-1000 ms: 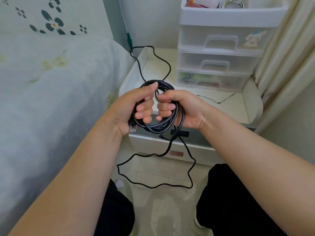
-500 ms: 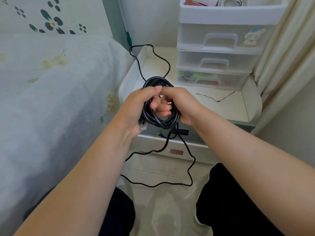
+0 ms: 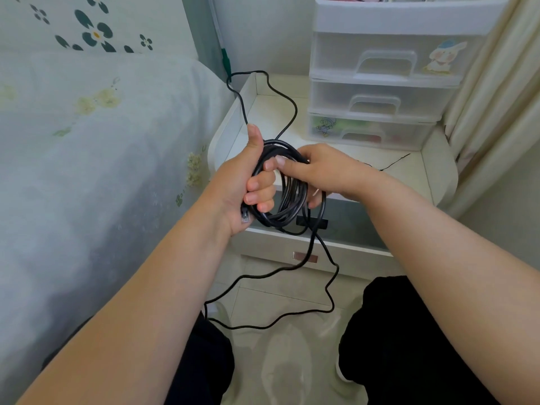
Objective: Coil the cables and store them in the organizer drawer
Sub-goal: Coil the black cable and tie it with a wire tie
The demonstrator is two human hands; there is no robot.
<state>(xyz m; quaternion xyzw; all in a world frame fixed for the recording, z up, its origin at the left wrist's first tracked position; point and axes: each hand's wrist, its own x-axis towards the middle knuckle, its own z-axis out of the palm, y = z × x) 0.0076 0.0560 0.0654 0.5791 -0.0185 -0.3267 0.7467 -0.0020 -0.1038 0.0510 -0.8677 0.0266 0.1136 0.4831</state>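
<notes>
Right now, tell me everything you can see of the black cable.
The black cable is thin, round and looks rubber-coated. Several loops are gathered into an upright coil between both hands: the left hand grips its left side, the right hand holds its top and right side. A clear plug sticks out below the left palm. One loose length runs up over the white nightstand edge; another hangs in slack curves to the floor.

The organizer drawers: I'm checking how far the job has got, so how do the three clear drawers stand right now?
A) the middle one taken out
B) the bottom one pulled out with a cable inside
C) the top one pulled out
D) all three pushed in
D: all three fronts of the organizer drawers sit flush in the frame, while both hands hold the black cable coil in front of them.
</notes>
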